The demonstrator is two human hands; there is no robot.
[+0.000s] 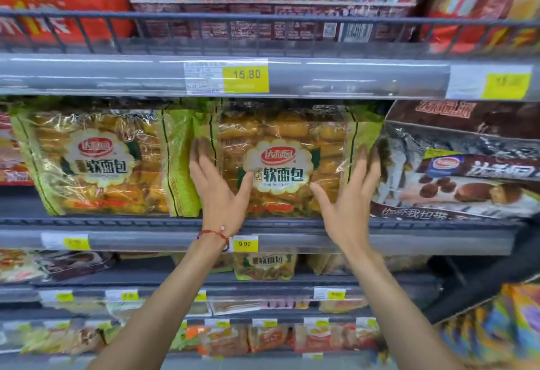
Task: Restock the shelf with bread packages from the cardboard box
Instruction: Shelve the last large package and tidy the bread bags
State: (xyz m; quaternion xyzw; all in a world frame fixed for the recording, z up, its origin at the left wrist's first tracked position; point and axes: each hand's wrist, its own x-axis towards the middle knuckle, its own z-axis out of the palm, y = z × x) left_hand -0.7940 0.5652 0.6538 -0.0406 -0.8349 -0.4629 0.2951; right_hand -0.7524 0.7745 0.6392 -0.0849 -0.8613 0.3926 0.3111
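Observation:
A green and clear bread package (283,162) stands upright on the middle shelf (117,225). My left hand (217,188) lies flat against its left side with the fingers spread. My right hand (349,194) presses its right side the same way, palm to the bag. Neither hand wraps around the package. A second, identical bread package (99,162) stands to its left, touching it. The cardboard box is out of view.
A brown chocolate-cake package (461,165) leans against the right of the bread. Red snack bags sit behind a wire rail (263,16) on the shelf above. Yellow price tags (245,78) mark the shelf edges. Lower shelves hold smaller bread packs (264,266).

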